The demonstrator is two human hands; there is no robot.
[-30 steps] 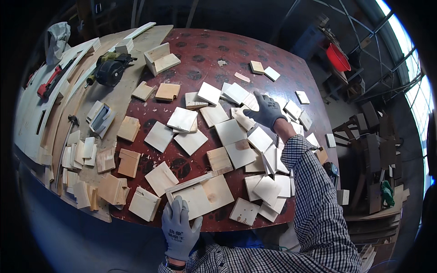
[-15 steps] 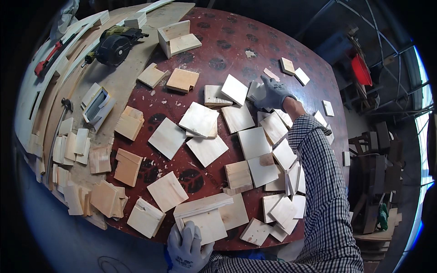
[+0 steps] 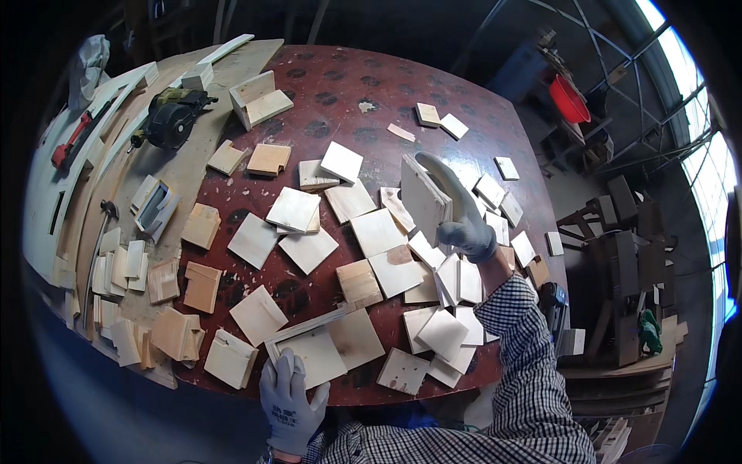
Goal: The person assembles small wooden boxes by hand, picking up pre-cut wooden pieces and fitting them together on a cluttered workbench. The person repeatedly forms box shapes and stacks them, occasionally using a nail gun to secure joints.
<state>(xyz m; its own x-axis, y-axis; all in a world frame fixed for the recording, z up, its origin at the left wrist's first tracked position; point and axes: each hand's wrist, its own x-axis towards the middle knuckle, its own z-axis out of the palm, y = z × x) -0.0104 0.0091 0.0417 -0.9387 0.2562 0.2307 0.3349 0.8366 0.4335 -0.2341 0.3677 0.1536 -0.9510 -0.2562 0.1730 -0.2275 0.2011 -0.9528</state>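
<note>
Some wood boards are held above the counter by the right hand. The left hand touches a rimmed board; can't tell if gripping. Looks like lifting; moving them needs a tight hold.

Right hand: palm largely out of sight, not all fingers visible. Held wooden pieces: far face hidden, exact count unclear. Left hand: palm hidden; forearm cut off by lower edge. Checked right sleeve covers part of bench edge. Pile of wooden squares: lower ones partly covered. Dark tool beyond sleeve: kind unclear. Green thing: too small to tell. Upper-left background: shapes lost in dark.
</note>
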